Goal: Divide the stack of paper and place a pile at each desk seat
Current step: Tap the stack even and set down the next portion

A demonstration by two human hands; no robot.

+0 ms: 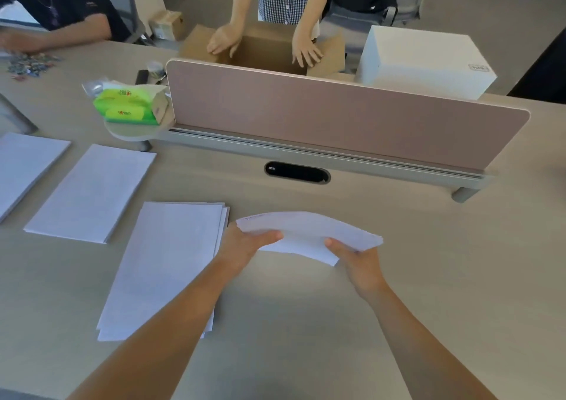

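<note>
A sheaf of white paper (306,231) bows upward a little above the desk, held at both ends. My left hand (245,242) grips its left end and my right hand (355,257) grips its right end. Just left of it a slightly fanned pile of paper (159,265) lies flat on the desk, partly covered by my left forearm. Further left lies a second pile (92,193), and a third pile (24,163) is cut off by the left edge of the frame.
A pink divider screen (337,108) runs across the desk (398,246) behind a cable slot (297,172). Green tissue packs (128,105) sit on a small round shelf. Beyond the screen a person's hands rest on an open cardboard box (263,50) beside a white box (425,59). Another person sits at far left.
</note>
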